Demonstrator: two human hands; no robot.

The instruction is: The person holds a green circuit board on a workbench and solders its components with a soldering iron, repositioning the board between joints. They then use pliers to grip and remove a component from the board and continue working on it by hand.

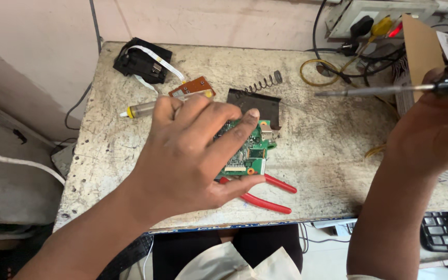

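Left hand grasps the board above red pliers; right hand clenches a screwdriver, tip well off the board, likely between screws

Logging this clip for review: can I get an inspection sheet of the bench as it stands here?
Surface: worn, stained bench top.
Job's things: green circuit board in the left hand; screwdriver in the right hand.
Clutter: red-handled pliers, spring, dark metal plate, syringe, small brown board, black part with ribbon.
Grippers: both hands closed on their items.
Cables: tangle by the power strip; yellow loop.
Surroundings: pale wall; keyboard below.
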